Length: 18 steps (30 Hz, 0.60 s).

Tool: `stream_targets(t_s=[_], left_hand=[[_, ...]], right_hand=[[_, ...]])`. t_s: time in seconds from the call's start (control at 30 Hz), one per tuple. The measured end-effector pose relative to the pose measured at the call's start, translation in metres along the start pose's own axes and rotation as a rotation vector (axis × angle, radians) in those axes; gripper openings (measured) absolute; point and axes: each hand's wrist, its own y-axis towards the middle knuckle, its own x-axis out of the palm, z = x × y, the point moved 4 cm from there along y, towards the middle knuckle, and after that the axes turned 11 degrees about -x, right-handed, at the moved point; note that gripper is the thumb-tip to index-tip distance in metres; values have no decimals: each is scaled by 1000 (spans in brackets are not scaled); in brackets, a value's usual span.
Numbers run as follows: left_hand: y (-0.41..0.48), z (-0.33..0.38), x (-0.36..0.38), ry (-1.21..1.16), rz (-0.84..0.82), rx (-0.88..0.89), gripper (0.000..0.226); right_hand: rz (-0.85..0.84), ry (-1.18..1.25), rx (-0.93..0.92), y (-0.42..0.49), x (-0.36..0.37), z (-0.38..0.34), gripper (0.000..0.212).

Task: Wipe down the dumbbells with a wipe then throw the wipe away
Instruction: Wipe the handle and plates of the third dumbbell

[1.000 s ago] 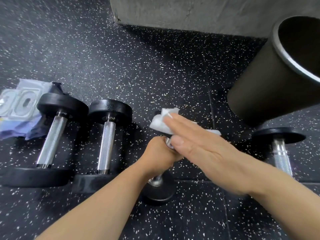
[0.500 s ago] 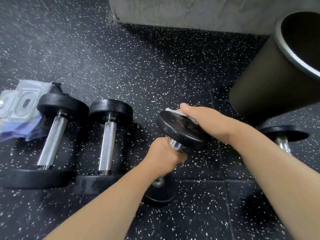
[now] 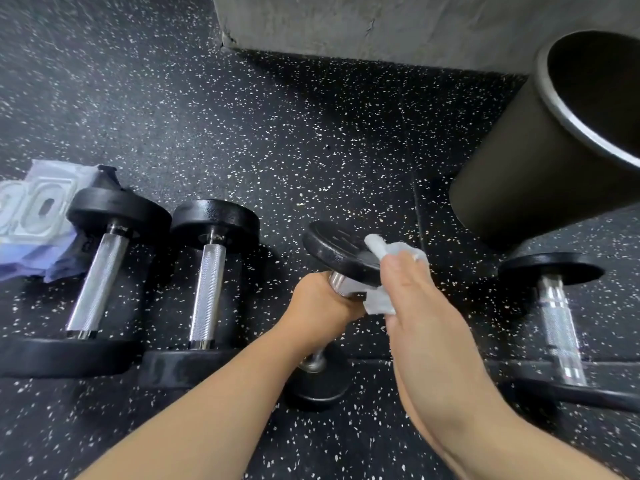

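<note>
My left hand (image 3: 320,306) grips the chrome handle of a small black dumbbell (image 3: 337,251) and holds it tilted, its lower head resting on the floor. My right hand (image 3: 415,299) presses a white wipe (image 3: 384,249) against the right side of the raised upper head, fingers fairly straight over the wipe. Two larger dumbbells lie on the floor to the left, one (image 3: 100,268) at the far left and one (image 3: 209,275) beside it. Another dumbbell (image 3: 557,306) lies on the right.
A black round bin (image 3: 526,161) with a metal rim stands at the upper right, its mouth open. A pack of wipes (image 3: 31,216) lies at the far left behind the dumbbells. A grey concrete wall base (image 3: 381,26) runs along the back. The floor is speckled black rubber.
My right hand has slid with the wipe from the far side of the upper head round to its near right side. The left hand keeps its grip on the handle.
</note>
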Motion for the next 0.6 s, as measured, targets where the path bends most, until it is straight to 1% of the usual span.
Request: stream_targets(t_s=[0.03, 0.07, 0.1, 0.13, 0.17, 0.2, 0.3, 0.4, 0.43, 0.53, 0.6], left_hand=[[1, -1, 1, -19, -7, -2, 26], [2, -1, 1, -37, -8, -12, 24], [3, -2, 0, -52, -3, -25, 25], [3, -3, -1, -65, -1, -32, 29], [3, -3, -2, -79, -2, -33, 33], [3, -2, -3, -88, -4, -31, 36], [2, -2, -5, -88, 12, -23, 38], [3, -4, -7, -75, 28, -17, 30], [3, -4, -8, -70, 28, -6, 29], [3, -8, -11, -54, 15, 0, 28], [4, -8, -14, -74, 31, 6, 24]], right_hand=[[64, 110, 22, 6, -4, 6, 45], [91, 158, 13, 13, -9, 8, 41], [158, 199, 39, 21, -14, 12, 38], [189, 262, 69, 32, -20, 19, 37], [211, 362, 137, 41, -23, 25, 39], [199, 462, 175, 49, -24, 27, 42], [191, 639, 284, 59, -21, 26, 53], [209, 778, 242, 49, -13, 19, 47], [191, 811, 218, 41, -9, 12, 46], [136, 857, 147, 15, 2, -8, 52], [164, 843, 152, 7, 7, -14, 56]])
